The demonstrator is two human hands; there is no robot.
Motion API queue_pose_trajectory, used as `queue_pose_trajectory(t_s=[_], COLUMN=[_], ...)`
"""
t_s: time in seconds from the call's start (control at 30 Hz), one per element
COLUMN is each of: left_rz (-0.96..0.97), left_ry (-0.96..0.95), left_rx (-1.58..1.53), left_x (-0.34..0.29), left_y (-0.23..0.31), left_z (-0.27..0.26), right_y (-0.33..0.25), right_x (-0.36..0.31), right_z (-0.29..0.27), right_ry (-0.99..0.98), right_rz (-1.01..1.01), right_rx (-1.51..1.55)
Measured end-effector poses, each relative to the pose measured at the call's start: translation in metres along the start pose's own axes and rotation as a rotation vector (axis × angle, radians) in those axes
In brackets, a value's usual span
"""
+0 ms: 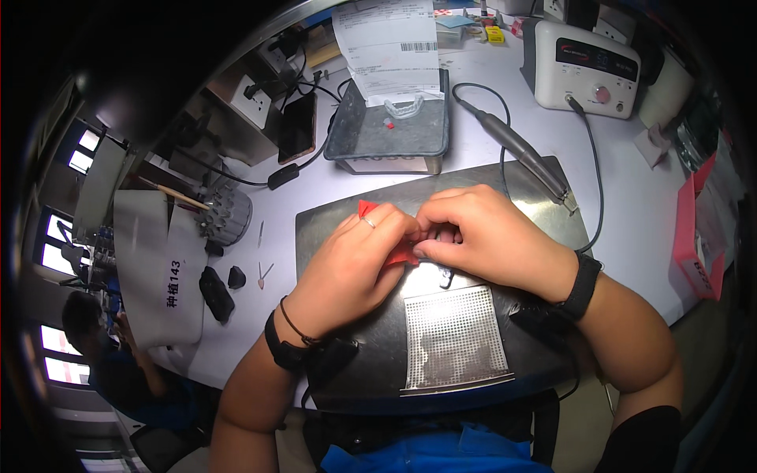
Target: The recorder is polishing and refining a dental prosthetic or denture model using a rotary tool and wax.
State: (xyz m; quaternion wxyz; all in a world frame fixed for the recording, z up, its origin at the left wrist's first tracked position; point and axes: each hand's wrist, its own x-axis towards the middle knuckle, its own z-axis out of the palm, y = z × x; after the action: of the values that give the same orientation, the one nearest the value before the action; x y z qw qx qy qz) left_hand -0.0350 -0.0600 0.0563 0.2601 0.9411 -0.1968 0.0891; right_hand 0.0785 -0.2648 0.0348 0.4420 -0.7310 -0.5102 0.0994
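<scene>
Both hands meet above a dark metal work plate [331,229]. My left hand [347,260] is closed on a thin red sheet [404,254], whose corners stick out by the ring finger and below the fingertips. My right hand [493,240] is closed too, thumb and fingers pinched right against the left fingertips. Whatever it holds there is covered by the fingers. Just below them is a small metal piece [445,277], at the top of a perforated metal grille [457,335].
Behind the plate stands a grey tray [386,147] with a pale dental arch [404,108] and a paper slip. A corded handpiece [520,150] lies right, wired to a white control unit [587,71]. Left are a bur holder [229,209], black lumps [215,293] and a phone [298,126].
</scene>
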Motion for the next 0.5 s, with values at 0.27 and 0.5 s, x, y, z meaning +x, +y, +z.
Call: queue_pose_trajectory(t_s=[0.27, 0.5], left_rz=[0.026, 0.025], left_ry=[0.011, 0.027], left_rx=[0.027, 0.075], left_x=[0.0016, 0.0014], left_y=[-0.0010, -0.0001], left_z=[0.0010, 0.0007], right_y=[0.0012, 0.0042], right_x=[-0.0006, -0.0008], right_z=[-0.0004, 0.0002], right_ry=[-0.013, -0.031], right_rz=[0.023, 0.051], right_rx=[0.022, 0.032])
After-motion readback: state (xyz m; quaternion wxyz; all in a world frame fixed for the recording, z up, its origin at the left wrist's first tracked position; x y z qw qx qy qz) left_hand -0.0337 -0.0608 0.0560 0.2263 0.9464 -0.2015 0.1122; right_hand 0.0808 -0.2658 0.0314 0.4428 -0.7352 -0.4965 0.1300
